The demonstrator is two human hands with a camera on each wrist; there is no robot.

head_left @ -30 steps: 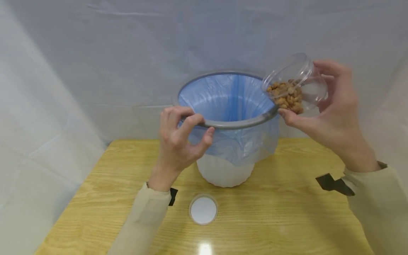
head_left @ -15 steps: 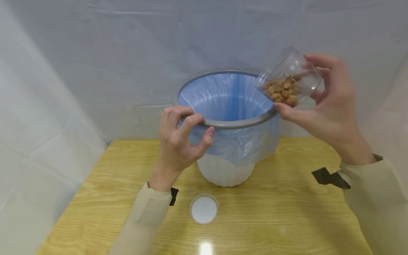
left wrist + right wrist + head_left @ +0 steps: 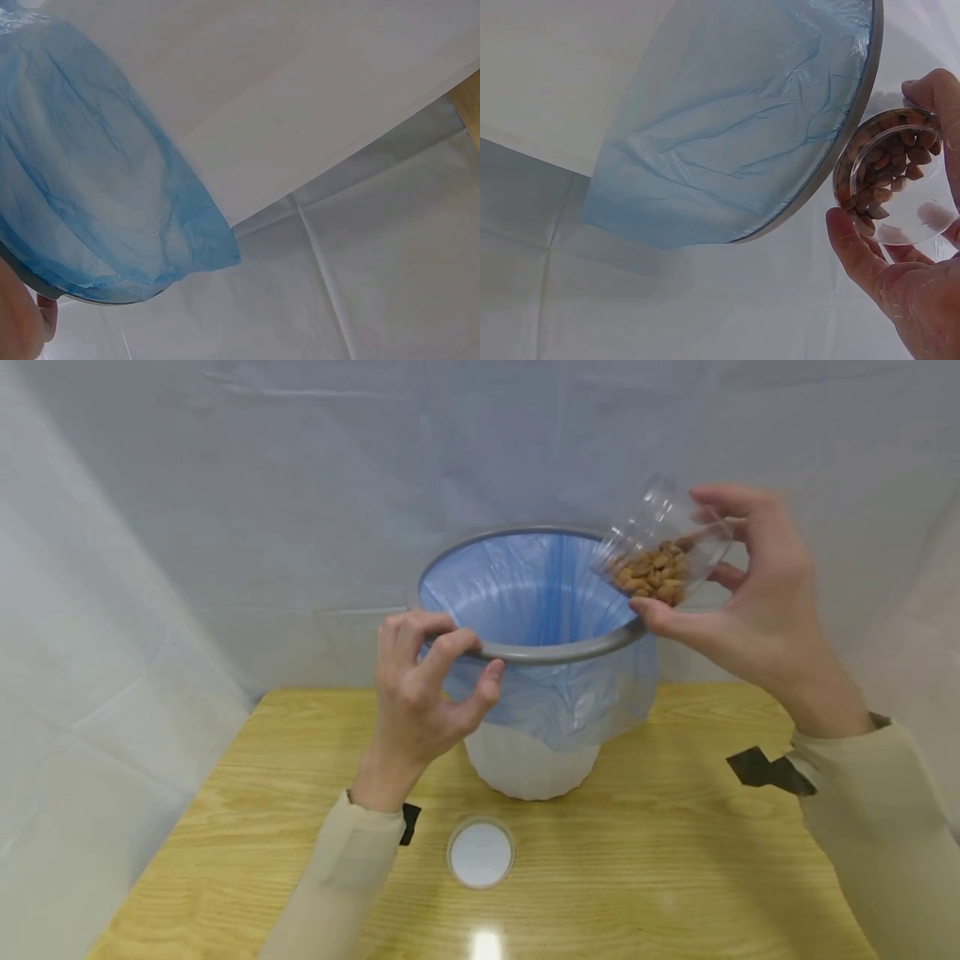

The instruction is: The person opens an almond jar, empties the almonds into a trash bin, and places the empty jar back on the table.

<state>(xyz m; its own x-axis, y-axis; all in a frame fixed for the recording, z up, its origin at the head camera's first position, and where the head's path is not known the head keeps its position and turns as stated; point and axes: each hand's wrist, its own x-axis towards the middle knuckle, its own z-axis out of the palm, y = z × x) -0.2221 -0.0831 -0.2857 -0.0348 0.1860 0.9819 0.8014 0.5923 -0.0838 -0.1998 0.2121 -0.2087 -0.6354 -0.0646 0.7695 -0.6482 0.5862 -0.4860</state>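
- Jar, clear (image 3: 667, 527), in the right hand (image 3: 772, 593): thumb beneath, fingers behind and above, grasping it around the wall.
- Jar tilted well over, mouth leading away from the right fingers, toward the liner's mouth.
- Brown nuts (image 3: 652, 575) inside, heaped along the jar's lower wall, just above the right thumb.
- Grey rim (image 3: 555, 653) just beside the right thumb tip; head view leaves contact there unclear.
- Left hand (image 3: 416, 672) grasping the near-left rim: fingers curled over the top, thumb on the outer side.
- Blue liner (image 3: 562, 702) spread under the rim, between the two hands, its skirt hanging below the left fingertips.
- White bin (image 3: 532, 768) beneath the liner, lower than both sets of fingers.
- White disc (image 3: 481, 855) flat on the wooden table (image 3: 285, 827), nearer the wearer than the left fingers.
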